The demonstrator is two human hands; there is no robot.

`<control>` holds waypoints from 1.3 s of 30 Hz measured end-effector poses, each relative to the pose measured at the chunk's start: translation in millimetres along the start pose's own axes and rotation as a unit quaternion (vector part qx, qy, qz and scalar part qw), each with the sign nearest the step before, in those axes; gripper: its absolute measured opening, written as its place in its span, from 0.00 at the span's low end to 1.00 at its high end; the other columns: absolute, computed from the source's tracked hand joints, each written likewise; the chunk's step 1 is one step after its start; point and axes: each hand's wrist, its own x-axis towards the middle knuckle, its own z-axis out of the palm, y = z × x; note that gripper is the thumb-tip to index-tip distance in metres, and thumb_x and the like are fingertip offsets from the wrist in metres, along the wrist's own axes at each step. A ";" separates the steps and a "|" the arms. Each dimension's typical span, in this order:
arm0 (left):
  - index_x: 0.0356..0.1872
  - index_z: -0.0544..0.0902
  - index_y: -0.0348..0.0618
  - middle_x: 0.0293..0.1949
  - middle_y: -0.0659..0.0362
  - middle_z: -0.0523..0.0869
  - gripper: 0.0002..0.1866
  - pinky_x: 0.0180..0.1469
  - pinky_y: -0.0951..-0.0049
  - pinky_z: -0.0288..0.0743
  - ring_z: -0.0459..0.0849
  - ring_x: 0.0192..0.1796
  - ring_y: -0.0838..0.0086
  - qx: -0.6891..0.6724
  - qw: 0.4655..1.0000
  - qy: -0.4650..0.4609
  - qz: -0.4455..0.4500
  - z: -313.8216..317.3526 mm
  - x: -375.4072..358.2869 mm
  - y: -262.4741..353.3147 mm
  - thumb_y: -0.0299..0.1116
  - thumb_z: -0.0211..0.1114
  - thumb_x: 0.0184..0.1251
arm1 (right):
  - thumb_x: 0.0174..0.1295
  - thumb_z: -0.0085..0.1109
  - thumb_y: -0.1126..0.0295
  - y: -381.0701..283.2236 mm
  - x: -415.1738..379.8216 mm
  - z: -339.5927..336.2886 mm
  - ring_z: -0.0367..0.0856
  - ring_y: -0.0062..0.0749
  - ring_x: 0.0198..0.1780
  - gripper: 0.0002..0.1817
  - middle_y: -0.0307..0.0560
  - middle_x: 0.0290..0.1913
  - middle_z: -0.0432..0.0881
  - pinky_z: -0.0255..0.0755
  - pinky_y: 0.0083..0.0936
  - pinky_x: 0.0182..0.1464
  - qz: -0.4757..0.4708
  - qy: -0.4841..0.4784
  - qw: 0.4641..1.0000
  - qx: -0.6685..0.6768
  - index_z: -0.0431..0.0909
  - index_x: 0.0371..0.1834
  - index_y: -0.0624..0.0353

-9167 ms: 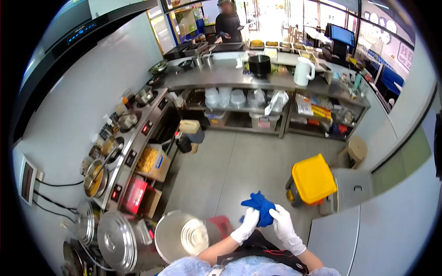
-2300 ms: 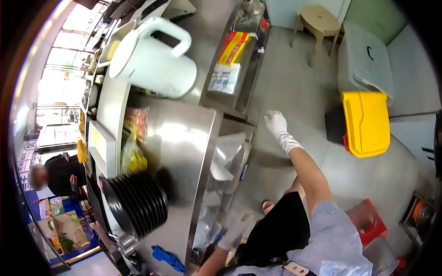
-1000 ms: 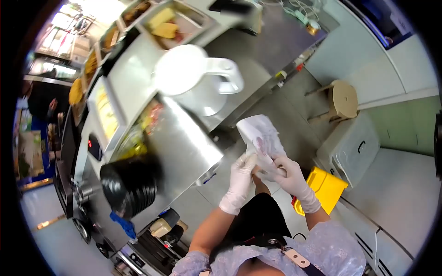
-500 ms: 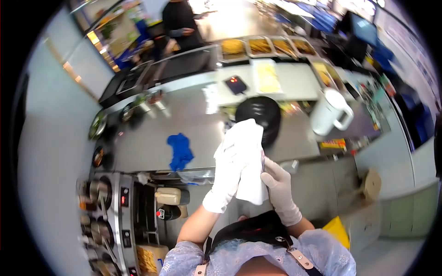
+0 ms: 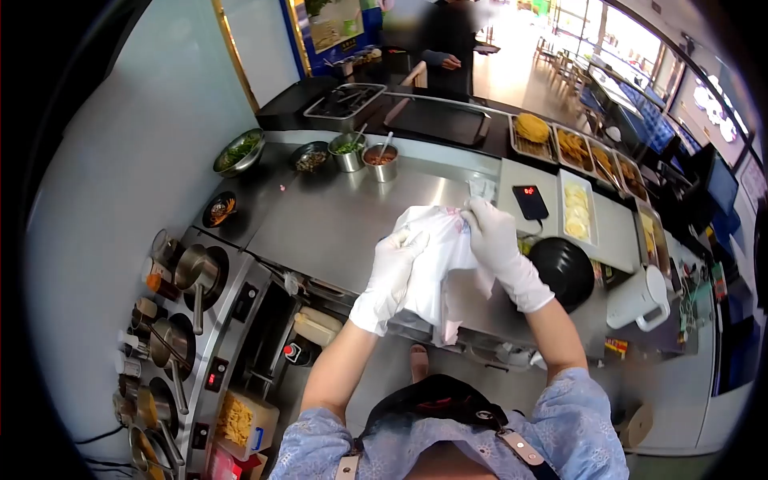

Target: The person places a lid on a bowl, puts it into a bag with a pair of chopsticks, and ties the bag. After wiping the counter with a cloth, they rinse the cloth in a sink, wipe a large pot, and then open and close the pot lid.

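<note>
Along the back of a steel surface (image 5: 320, 210) are ranged a bowl of greens (image 5: 240, 152), a steel pot of chopped greens (image 5: 347, 154) and a steel pot of reddish contents (image 5: 382, 166); a spoon is left standing in each pot, presumably so that portions can be scooped without a search for a tool. On the stove at the left, saucepans (image 5: 195, 268) are set with their handles turned away from the wall, which seems meant to keep them within easy grasp.

Over the near part of the surface, directly before the person, a white bag-like sheet (image 5: 436, 272) is held; whether it is plastic or cloth cannot be told, nor whether its lower end is touching anything. Its side is gripped by the gloved left hand (image 5: 394, 268), with the fingers curled and the thumb laid over the material; its upper corner is pinched by the gloved right hand (image 5: 498, 236), the fingertips closed together. Such a limp thing would probably fold if held at one point only; by two grips it is kept partly spread, with the loose part hanging between them.

Beside the right hand are placed a black bowl (image 5: 562, 270) and, farther off, a white jug (image 5: 636, 300), whose handle is left exposed.
</note>
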 end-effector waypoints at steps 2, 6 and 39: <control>0.51 0.77 0.28 0.44 0.55 0.84 0.15 0.47 0.74 0.79 0.84 0.41 0.74 0.023 0.999 -0.004 -0.037 -8.9 32.6 13.9 0.26 0.61 0.66 | 0.56 0.53 0.73 22.4 34.5 17.4 0.81 0.44 0.31 0.04 0.48 0.30 0.78 0.73 0.36 0.33 -0.045 -0.027 0.998 -0.038 0.73 0.35 0.55; 0.48 0.80 0.30 0.41 0.56 0.84 0.12 0.43 0.77 0.77 0.82 0.38 0.78 0.109 0.994 0.024 0.002 -19.3 102.0 31.0 0.27 0.61 0.67 | 0.54 0.49 0.74 75.4 105.1 51.7 0.81 0.42 0.32 0.08 0.45 0.32 0.78 0.75 0.35 0.33 -0.135 -0.103 0.972 -0.165 0.73 0.37 0.52; 0.39 0.82 0.32 0.35 0.58 0.85 0.07 0.41 0.76 0.78 0.82 0.35 0.76 0.174 0.982 0.016 -0.073 -96.0 260.1 123.0 0.25 0.61 0.64 | 0.60 0.57 0.68 329.8 312.5 179.4 0.76 0.24 0.22 0.08 0.43 0.27 0.82 0.72 0.23 0.27 0.391 0.139 0.891 0.185 0.78 0.30 0.61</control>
